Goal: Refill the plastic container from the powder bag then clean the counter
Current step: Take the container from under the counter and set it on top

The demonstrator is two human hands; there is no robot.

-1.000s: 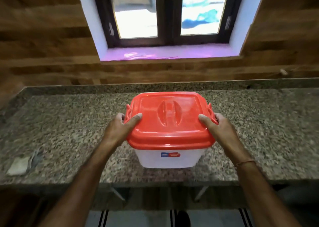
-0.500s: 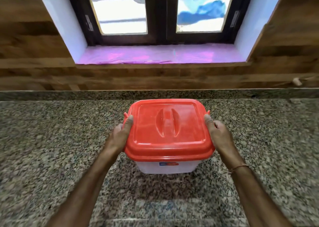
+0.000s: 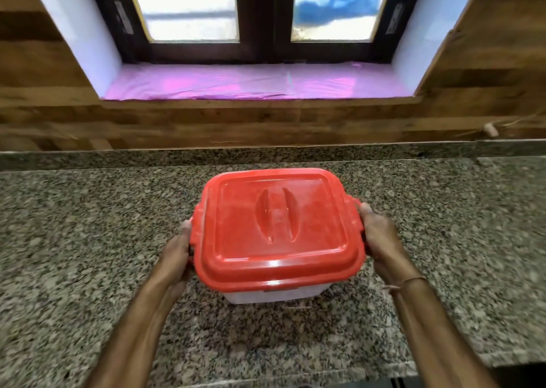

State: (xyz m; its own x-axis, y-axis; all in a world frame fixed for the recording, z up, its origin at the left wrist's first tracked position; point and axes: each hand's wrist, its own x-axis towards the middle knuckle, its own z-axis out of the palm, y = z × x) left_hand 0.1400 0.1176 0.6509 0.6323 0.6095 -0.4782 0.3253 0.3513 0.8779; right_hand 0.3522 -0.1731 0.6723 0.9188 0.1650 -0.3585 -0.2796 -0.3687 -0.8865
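- Left hand point(image 3: 177, 254) is gripping the container point(image 3: 274, 294) at its left side, fingers curling beneath the red lid point(image 3: 277, 228).
- Right hand point(image 3: 381, 237) is gripping the right side likewise.

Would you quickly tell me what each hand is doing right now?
Left hand: grips the container at its left side.
Right hand: grips the container at its right side.

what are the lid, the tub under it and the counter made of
Lid: looks like moulded plastic, glossy red; bright highlights along its front rim and moulded grip ridges.
Tub: likely plastic too, milky and translucent, duller finish.
Counter: seems granite or similar stone, smooth; grey, black and tan speckle, though a lookalike can't be ruled out.
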